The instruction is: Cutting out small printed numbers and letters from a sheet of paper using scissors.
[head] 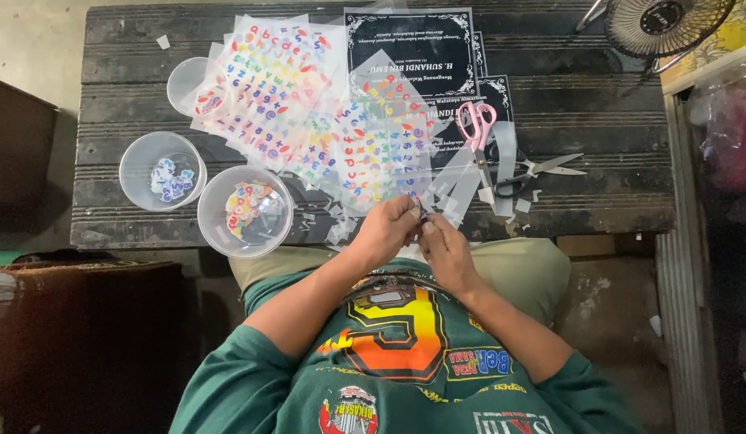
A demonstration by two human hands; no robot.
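Observation:
My left hand (387,229) and my right hand (443,241) meet at the near edge of a dark wooden bench (598,120), fingertips pinched together on a tiny sticker piece (422,215) that is mostly hidden. Just beyond the hands lie clear sheets of colourful letter and number stickers (308,96), overlapping one another. Pink-handled scissors (477,133) and black-handled scissors (533,170) rest to the right of the sheets.
Three clear plastic cups stand at the left: one with bluish stickers (162,170), one with mixed coloured stickers (245,210), one farther back (194,86). Black printed cards (410,44) lie at the back. Plastic offcuts (469,181) litter the bench. A fan (666,24) sits top right.

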